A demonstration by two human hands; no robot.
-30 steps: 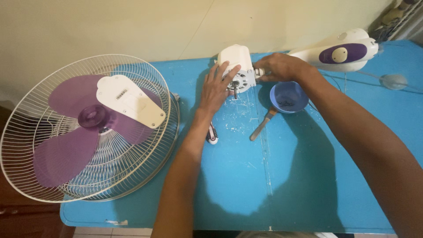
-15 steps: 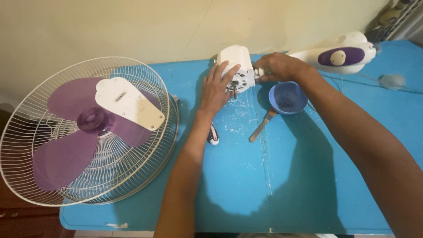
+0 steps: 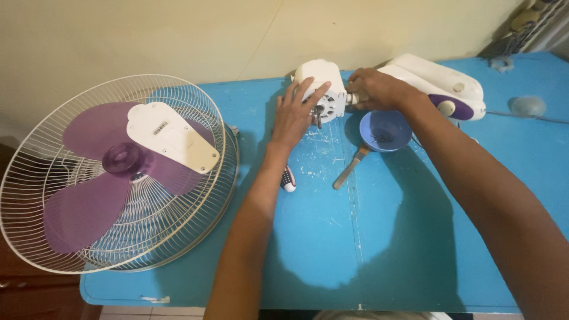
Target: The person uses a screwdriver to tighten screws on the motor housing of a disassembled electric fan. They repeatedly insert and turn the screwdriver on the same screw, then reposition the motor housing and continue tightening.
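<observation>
A white fan motor housing [image 3: 320, 80] lies on the blue table [image 3: 379, 237] near the back wall, its shaft end facing me. My left hand [image 3: 297, 112] rests flat on its front face, fingers spread. My right hand [image 3: 375, 88] grips the neck where the housing joins the white and purple fan stand body [image 3: 438, 86]. A small blue bowl [image 3: 385, 130] sits just below my right hand, with small dark bits inside.
A white wire fan guard [image 3: 118, 172] with purple blades and a white cover plate lies at the left, overhanging the table edge. A screwdriver [image 3: 287, 178] and a wooden-handled tool [image 3: 349, 169] lie by my left forearm. A round clear object [image 3: 526, 106] sits far right.
Both hands stay on the motor housing in the same grip. The view has shifted slightly; nothing on the table has moved.
</observation>
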